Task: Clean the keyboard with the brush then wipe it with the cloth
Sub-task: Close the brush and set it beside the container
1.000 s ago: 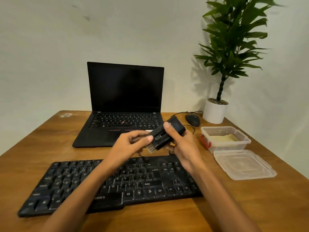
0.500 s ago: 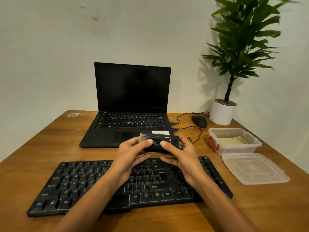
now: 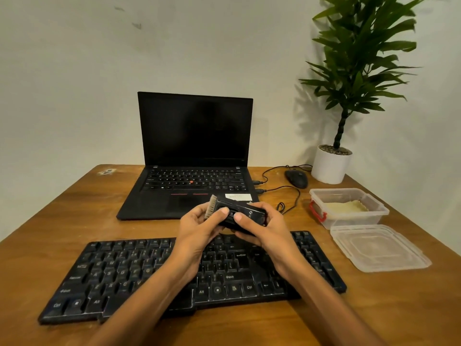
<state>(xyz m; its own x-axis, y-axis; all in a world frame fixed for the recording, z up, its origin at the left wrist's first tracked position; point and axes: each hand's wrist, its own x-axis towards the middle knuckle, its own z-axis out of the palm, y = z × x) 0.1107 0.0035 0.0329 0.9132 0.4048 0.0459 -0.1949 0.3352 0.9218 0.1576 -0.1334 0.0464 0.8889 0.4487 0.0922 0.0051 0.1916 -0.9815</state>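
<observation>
While I hold the black brush (image 3: 247,211) up over the far edge of the keyboard (image 3: 119,270), my left hand (image 3: 197,231) curls round its bristle end and my right hand (image 3: 267,228) grips the body, with both thumbs pressed on top. The pale bristles point left. On the right of the table (image 3: 62,221), a yellowish cloth (image 3: 346,207) lies in an open plastic tub (image 3: 356,219), with the lid (image 3: 379,248) just on its near side. A laptop (image 3: 194,136) stands open at the far side.

Brush (image 3: 249,212), black with pale bristles at its left end, held above the flat black keyboard (image 3: 119,273); yellowish cloth (image 3: 348,207) inside an open clear container (image 3: 356,219).
</observation>
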